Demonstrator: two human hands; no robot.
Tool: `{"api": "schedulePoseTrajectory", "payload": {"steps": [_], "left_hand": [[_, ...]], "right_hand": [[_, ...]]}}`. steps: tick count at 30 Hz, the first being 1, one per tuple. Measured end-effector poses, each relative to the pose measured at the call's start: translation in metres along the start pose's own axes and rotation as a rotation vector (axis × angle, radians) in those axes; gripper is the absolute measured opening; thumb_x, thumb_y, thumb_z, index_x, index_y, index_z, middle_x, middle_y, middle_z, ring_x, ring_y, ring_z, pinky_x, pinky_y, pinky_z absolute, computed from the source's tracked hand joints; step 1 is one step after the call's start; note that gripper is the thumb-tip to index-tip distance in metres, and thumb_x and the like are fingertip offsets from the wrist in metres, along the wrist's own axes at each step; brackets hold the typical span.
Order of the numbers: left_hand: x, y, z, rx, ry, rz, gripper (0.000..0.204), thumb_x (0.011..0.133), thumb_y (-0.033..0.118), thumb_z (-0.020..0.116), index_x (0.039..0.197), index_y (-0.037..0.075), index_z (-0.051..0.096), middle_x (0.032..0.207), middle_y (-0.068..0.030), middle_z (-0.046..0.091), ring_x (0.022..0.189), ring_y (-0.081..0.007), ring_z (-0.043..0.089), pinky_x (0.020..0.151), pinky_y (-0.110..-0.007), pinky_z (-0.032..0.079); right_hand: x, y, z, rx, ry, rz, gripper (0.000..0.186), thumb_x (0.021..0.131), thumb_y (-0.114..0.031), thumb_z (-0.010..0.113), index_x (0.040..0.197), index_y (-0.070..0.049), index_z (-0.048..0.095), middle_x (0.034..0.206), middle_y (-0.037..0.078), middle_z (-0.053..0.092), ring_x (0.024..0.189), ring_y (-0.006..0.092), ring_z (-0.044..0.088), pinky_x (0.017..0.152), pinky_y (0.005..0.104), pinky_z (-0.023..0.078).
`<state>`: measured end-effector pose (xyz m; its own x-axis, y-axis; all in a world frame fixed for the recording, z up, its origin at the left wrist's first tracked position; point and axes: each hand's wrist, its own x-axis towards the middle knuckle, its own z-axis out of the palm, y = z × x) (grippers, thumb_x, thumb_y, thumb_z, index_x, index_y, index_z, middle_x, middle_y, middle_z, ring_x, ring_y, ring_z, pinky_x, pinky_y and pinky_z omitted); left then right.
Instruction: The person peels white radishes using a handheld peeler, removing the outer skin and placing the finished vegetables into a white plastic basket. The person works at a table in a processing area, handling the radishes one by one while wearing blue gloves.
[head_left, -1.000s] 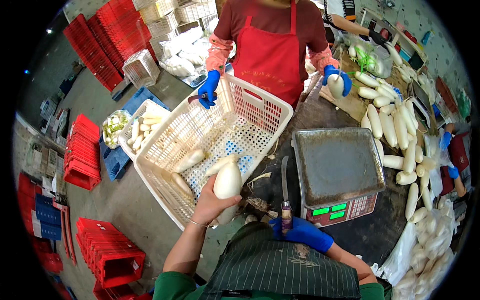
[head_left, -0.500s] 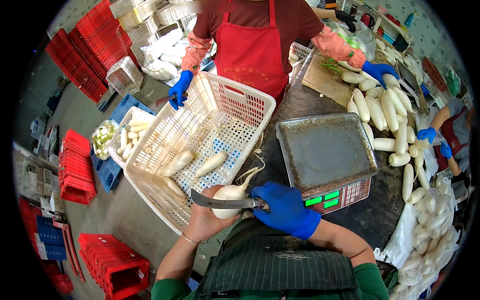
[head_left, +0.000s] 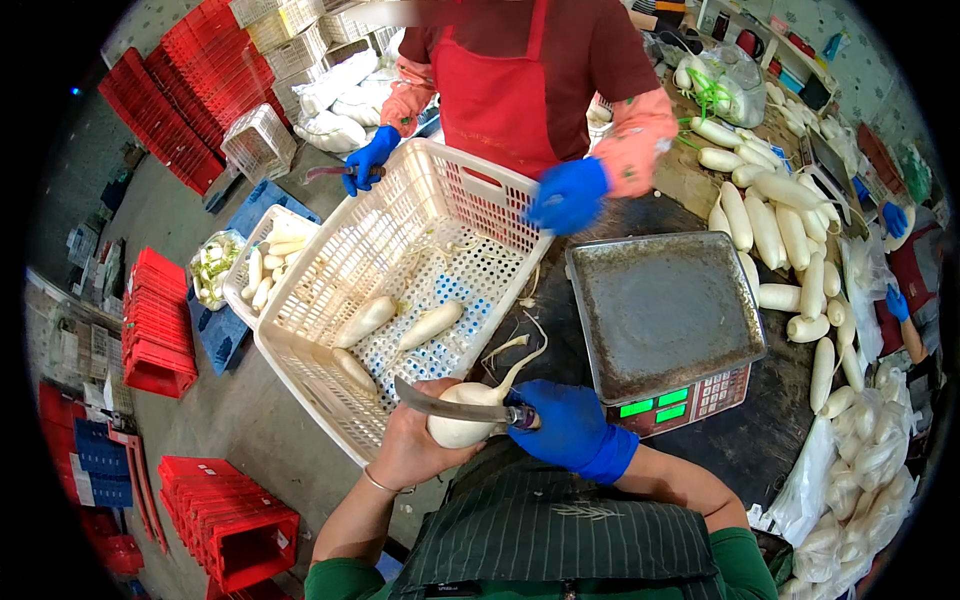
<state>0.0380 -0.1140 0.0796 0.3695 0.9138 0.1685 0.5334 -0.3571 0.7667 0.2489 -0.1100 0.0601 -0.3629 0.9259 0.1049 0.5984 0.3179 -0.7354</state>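
Note:
Bare and wearing a bracelet, my left hand (head_left: 408,446) grips a fat white radish (head_left: 462,418) whose long thin root points up and to the right. My blue-gloved right hand (head_left: 568,422) is closed around the handle of a curved knife (head_left: 440,404). The blade lies across the radish, its tip toward my left fingers. Just beyond is a white plastic crate (head_left: 290,375) with a few radishes (head_left: 432,325) on its perforated bottom. A rusty-edged weighing scale (head_left: 668,310) with lit green displays stands to the right of my right hand.
Across the crate a person in a red apron (head_left: 495,90) has blue gloves, one holding a knife (head_left: 340,172). Radishes (head_left: 768,228) are heaped on the dark table (head_left: 690,465) at right, with bagged ones (head_left: 860,450) below. Red crates (head_left: 225,520) stack on the left floor.
The other person's gloved hand has moved from the radish heap to the crate's far right corner. My hands still hold the radish and knife, shifted only slightly in view.

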Motion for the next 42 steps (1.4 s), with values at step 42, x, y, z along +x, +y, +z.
{"api": "schedulePoseTrajectory", "payload": {"steps": [42], "left_hand": [[0.122,0.051,0.133,-1.542,-0.329,-0.535,0.058,0.092,0.051,0.032,0.117,0.002,0.049,0.101,-0.0142,0.063,0.078,-0.0245,0.066,0.061,-0.033,0.058]], "right_hand": [[-0.102,0.07,-0.136,0.171,0.634,-0.084,0.081,0.065,-0.009,0.078,0.133,-0.005,0.034,0.13,0.015,0.042,0.118,0.0279,0.043,0.099,0.0365,0.035]]}}
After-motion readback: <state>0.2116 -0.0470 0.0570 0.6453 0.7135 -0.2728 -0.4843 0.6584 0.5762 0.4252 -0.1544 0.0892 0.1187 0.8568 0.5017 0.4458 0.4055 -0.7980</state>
